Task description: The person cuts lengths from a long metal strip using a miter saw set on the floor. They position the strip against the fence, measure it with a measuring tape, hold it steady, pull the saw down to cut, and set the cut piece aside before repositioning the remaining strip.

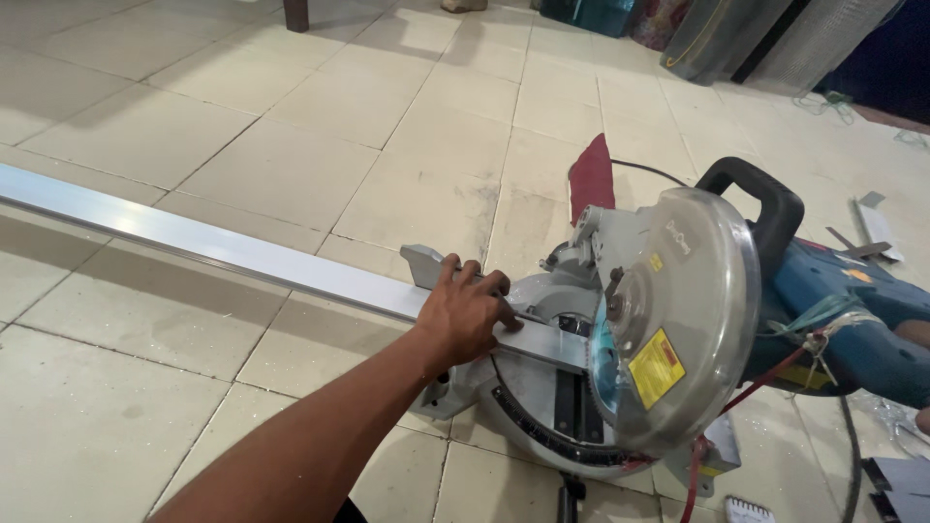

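Note:
My left hand [467, 312] presses down on a long silver aluminium bar [203, 244] where it lies across the base of a miter saw [542, 387]. The fingers wrap over the bar against the saw's fence. The bar runs far to the left over the tiled floor. The saw's round blade guard [683, 320] and blade sit lowered just right of my hand, at the bar's end. The saw has a black handle [765, 199] and a blue motor housing [852, 320]. Only a sliver of my right hand [920, 334] shows at the frame's right edge, on the motor housing.
The saw stands on a beige tiled floor [291, 126]. A dark red cloth [591, 176] lies behind the saw. Small metal offcuts [867, 232] lie at the right. A red cord [765, 383] and a black cable [851, 455] hang by the saw. Rolled materials [736, 34] lean at the back.

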